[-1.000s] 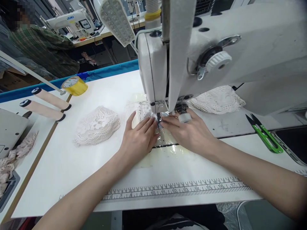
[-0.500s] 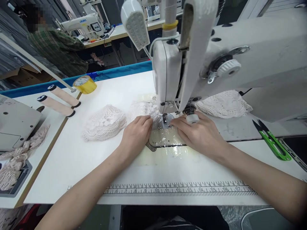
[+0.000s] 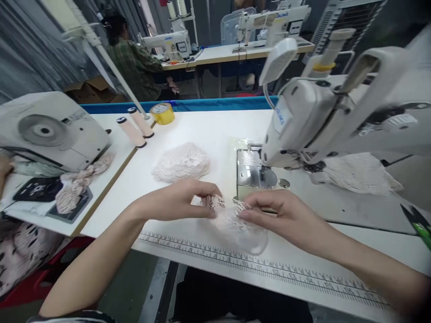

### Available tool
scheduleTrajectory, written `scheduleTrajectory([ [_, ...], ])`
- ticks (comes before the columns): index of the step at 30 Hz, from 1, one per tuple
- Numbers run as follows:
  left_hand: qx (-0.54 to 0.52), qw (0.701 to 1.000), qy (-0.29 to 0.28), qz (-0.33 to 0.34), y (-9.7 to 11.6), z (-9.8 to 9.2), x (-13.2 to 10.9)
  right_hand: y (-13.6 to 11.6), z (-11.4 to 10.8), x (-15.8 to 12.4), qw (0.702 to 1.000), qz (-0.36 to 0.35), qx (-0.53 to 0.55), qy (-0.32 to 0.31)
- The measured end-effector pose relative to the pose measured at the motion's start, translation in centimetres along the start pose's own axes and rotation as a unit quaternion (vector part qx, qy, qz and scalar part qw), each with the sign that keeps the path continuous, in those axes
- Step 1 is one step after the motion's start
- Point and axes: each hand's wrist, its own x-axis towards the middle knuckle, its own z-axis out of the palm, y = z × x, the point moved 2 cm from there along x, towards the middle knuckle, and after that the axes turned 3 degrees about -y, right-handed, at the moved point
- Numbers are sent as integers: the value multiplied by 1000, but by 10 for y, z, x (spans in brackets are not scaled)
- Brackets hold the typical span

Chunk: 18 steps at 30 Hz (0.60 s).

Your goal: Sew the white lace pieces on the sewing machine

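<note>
A pale lace piece [image 3: 237, 226] is held between my two hands, low over the front of the white table, its lower part blurred. My left hand [image 3: 188, 199] pinches its left edge between thumb and fingers. On the other side, my right hand [image 3: 272, 211] grips the right edge the same way. The sewing machine's metal plate [image 3: 254, 175] lies just beyond my hands, under the white sewing machine head [image 3: 299, 121]. A pile of pale lace pieces [image 3: 183, 162] rests to the left, and another lace pile [image 3: 363, 172] lies behind the needle area on the right.
Thread cones [image 3: 133, 132] and a yellow tape roll [image 3: 162, 114] stand at the back left. Green-handled snips [image 3: 419, 226] lie at the right edge. A second machine [image 3: 50, 130] is on the left. Across the room sits a person [image 3: 134, 67] in a plaid shirt.
Both hands have come away from the needle area toward the table's front edge, bringing the lace piece with them. The view has swung left, revealing more of the left machine.
</note>
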Motion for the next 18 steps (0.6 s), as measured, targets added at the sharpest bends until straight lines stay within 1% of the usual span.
scheduleTrajectory([
  [1, -37, 999, -6, -15, -12, -3, -11, -6, 1, 6, 1000, 1, 26, -3],
  [2, -82, 996, 5, -35, -24, -7, -22, -11, 1, 13, 999, 1, 47, -6],
  [3, -134, 989, 40, -55, -37, -12, -33, -15, 2, 23, 998, 1, 61, -4],
  [4, -174, 977, 95, -74, -48, -19, -42, -18, 3, 34, 998, 0, 67, 2],
  [5, -191, 963, 169, -83, -59, -28, -49, -20, 4, 47, 998, -2, 67, 11],
  [6, -183, 948, 243, -91, -68, -38, -54, -20, 6, 62, 998, -8, 58, 30],
  [7, -153, 934, 306, -102, -75, -49, -56, -19, 7, 78, 997, -20, 42, 53],
  [8, -102, 920, 360, -116, -82, -60, -54, -16, 8, 95, 995, -33, 25, 87],
  [9, -76, 912, 384, -122, -89, -71, -49, -12, 9, 112, 991, -32, 6, 126],
  [10, -60, 908, 395, -127, -96, -80, -41, -6, 9, 127, 985, -19, -21, 170],
  [13, -3, 900, 407, -154, -118, -100, -13, 14, 10, 162, 974, 23, -68, 214],
  [16, 76, 883, 427, -179, -132, -102, 7, 28, 10, 175, 962, 59, -117, 240],
  [18, 130, 865, 445, -193, -133, -97, 12, 32, 9, 177, 955, 73, -147, 247],
])
